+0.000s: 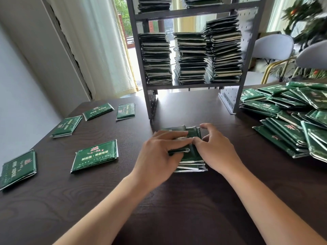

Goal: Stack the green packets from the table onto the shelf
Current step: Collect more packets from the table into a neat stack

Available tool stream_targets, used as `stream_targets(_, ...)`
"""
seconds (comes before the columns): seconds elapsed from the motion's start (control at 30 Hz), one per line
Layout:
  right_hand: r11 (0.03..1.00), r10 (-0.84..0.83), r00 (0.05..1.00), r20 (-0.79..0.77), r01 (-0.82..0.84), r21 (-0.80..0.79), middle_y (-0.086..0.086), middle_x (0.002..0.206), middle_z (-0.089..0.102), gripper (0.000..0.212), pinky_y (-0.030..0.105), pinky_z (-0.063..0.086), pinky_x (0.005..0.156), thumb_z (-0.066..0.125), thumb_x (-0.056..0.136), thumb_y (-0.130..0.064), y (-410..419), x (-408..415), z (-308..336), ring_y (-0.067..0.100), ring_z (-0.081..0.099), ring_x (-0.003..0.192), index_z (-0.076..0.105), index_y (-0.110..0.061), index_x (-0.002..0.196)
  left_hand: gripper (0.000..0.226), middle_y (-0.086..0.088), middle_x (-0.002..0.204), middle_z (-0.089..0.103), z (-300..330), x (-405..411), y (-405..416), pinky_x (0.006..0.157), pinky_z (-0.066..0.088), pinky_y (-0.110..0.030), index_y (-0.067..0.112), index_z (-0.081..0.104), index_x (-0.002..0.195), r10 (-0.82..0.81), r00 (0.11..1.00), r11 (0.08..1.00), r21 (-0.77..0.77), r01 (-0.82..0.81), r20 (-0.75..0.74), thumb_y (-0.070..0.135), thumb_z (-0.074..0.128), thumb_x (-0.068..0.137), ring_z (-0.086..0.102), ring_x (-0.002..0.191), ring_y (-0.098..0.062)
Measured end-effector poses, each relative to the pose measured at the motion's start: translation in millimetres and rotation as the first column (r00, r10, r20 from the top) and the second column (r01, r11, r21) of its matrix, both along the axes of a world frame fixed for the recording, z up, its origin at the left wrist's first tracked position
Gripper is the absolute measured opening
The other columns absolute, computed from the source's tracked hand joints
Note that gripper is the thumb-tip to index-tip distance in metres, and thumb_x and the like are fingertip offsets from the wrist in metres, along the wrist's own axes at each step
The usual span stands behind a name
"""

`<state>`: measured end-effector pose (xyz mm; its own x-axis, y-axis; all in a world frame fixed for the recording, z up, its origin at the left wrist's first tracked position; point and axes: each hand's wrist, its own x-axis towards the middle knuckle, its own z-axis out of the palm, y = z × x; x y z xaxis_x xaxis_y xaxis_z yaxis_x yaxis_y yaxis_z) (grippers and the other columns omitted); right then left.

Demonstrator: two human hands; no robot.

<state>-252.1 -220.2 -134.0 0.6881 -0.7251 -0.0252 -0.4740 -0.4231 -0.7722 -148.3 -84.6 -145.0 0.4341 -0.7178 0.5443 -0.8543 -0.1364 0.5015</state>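
Note:
A small stack of green packets (192, 156) lies on the dark table (177, 200) in front of the grey shelf (192, 85). My left hand (159, 154) grips the stack from the left, fingers laid over its top. My right hand (214, 147) holds its right side, thumb on top and fingers curled round the far edge. Three tall stacks of packets (190, 57) stand on the lower shelf board. More packets sit on the upper board (154, 4). Several single packets (96, 155) lie loose at the left.
A big loose heap of green packets (292, 117) covers the table's right side. Two grey chairs (272, 48) and a plant stand behind it. A curtain and a window are behind the shelf. The shelf's legs (152, 105) straddle bare tabletop.

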Motion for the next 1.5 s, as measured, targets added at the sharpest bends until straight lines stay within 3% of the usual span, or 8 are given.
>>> stream_targets(0.3, 0.996, -0.060, 0.996, 0.059, 0.056, 0.075, 0.000, 0.112, 0.064, 0.044, 0.048, 0.055, 0.090, 0.048, 0.095, -0.041, -6, 2, -3, 0.031, 0.065, 0.101, 0.047, -0.035, 0.139, 0.052, 0.030, 0.146, 0.047, 9, -2, 3, 0.115, 0.037, -0.034, 0.050, 0.064, 0.127, -0.017, 0.913, 1.000, -0.001, 0.018, -0.407, 0.054, 0.067, 0.076, 0.041, 0.136, 0.009)
stream_targets(0.57, 0.990, 0.011, 0.989, 0.146, -0.032, 0.140, -0.001, 0.095, 0.066, 0.043, 0.033, 0.062, 0.057, 0.052, 0.100, -0.034, 0, 6, -8, 0.017, 0.071, 0.074, 0.048, -0.029, 0.143, 0.088, 0.013, 0.147, 0.052, 5, 10, 1, 0.113, 0.035, -0.027, 0.036, 0.041, 0.152, 0.141, 0.785, 0.973, 0.230, 0.001, -0.603, 0.048, 0.077, 0.073, 0.049, 0.129, 0.002)
stream_targets(0.8, 0.993, 0.056, 0.986, 0.159, -0.071, 0.092, -0.009, 0.091, 0.070, 0.046, 0.042, 0.062, 0.074, 0.059, 0.095, -0.038, 3, 11, -14, 0.013, 0.072, 0.079, 0.052, -0.034, 0.140, 0.072, 0.007, 0.128, 0.066, 10, 12, 3, 0.107, 0.049, -0.037, 0.036, 0.060, 0.133, 0.118, 0.735, 0.983, 0.182, 0.008, -0.668, 0.048, 0.077, 0.064, 0.066, 0.115, -0.009)
stream_targets(0.9, 0.991, 0.061, 0.985, 0.163, -0.079, 0.108, -0.008, 0.093, 0.068, 0.043, 0.040, 0.063, 0.069, 0.059, 0.096, -0.038, 3, 11, -14, 0.013, 0.072, 0.076, 0.052, -0.035, 0.138, 0.047, 0.007, 0.129, 0.064, 19, 18, 7, 0.098, 0.045, -0.029, 0.037, 0.061, 0.131, 0.216, 0.816, 0.967, 0.233, -0.103, -0.536, 0.040, 0.074, 0.086, 0.061, 0.117, -0.010)
stream_targets(1.0, 0.991, 0.066, 0.984, 0.166, -0.085, 0.107, -0.007, 0.094, 0.066, 0.041, 0.039, 0.063, 0.068, 0.059, 0.097, -0.037, 4, 11, -13, 0.011, 0.070, 0.079, 0.052, -0.036, 0.137, 0.041, 0.005, 0.142, 0.054, 26, 29, 15, 0.099, 0.037, -0.028, 0.031, 0.058, 0.136, 0.436, 0.883, 0.877, 0.305, -0.373, -0.175, 0.039, 0.062, 0.096, 0.052, 0.128, -0.017)
stream_targets(1.17, 0.990, 0.078, 0.983, 0.167, -0.095, 0.099, -0.009, 0.093, 0.066, 0.041, 0.044, 0.061, 0.078, 0.059, 0.096, -0.038, 5, 13, -16, 0.013, 0.070, 0.083, 0.053, -0.037, 0.136, 0.053, -0.012, 0.148, 0.042, 23, 63, 30, 0.113, 0.033, -0.061, 0.025, 0.047, 0.144, 0.687, 0.724, 0.541, 0.619, -0.570, 0.067, 0.047, 0.052, 0.096, 0.040, 0.137, -0.033)
stream_targets(1.23, 0.990, 0.080, 0.982, 0.169, -0.098, 0.099, -0.010, 0.093, 0.067, 0.041, 0.045, 0.061, 0.078, 0.059, 0.095, -0.039, 5, 13, -16, 0.013, 0.070, 0.083, 0.053, -0.037, 0.136, 0.054, -0.014, 0.147, 0.043, 20, 73, 35, 0.112, 0.036, -0.059, 0.024, 0.048, 0.144, 0.702, 0.709, 0.488, 0.682, -0.544, 0.064, 0.048, 0.053, 0.096, 0.040, 0.137, -0.035)
stream_targets(1.5, 0.989, 0.089, 0.980, 0.177, -0.108, 0.102, -0.010, 0.092, 0.066, 0.041, 0.047, 0.060, 0.080, 0.059, 0.096, -0.039, 4, 12, -18, 0.013, 0.069, 0.084, 0.052, -0.038, 0.136, 0.042, -0.001, 0.127, 0.069, 13, 63, 29, 0.102, 0.045, -0.030, 0.027, 0.064, 0.133, 0.489, 0.872, 0.718, 0.554, -0.422, 0.029, 0.027, 0.066, 0.091, 0.061, 0.121, -0.022)
